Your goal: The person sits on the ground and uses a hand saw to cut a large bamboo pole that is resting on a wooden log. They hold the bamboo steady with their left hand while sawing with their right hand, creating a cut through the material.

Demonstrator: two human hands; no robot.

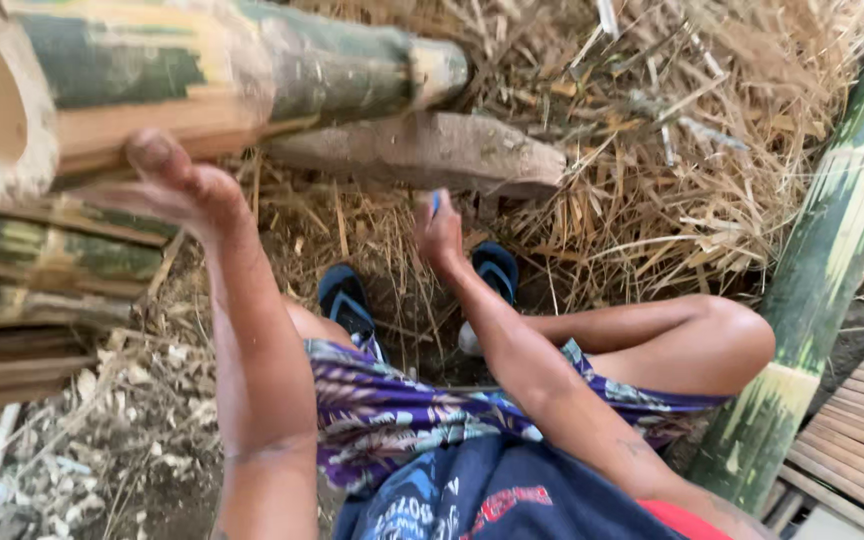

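Bamboo culm (202, 75), thick and green-yellow, lies across upper left of frame. Left hand (177, 185) presses under it, apparently steadying; grip blurred, cannot tell closure. Right hand (439, 232), centre frame, is closed around a small blue object (435, 203). Dry straw (652, 180) covers the ground.

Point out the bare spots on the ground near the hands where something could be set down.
Little is bare. One dirt patch lies between the two blue sandals, below the flat stone. Left hand is under the big bamboo tube; stacked bamboo and chips crowd that side. Right hand faces dense straw.
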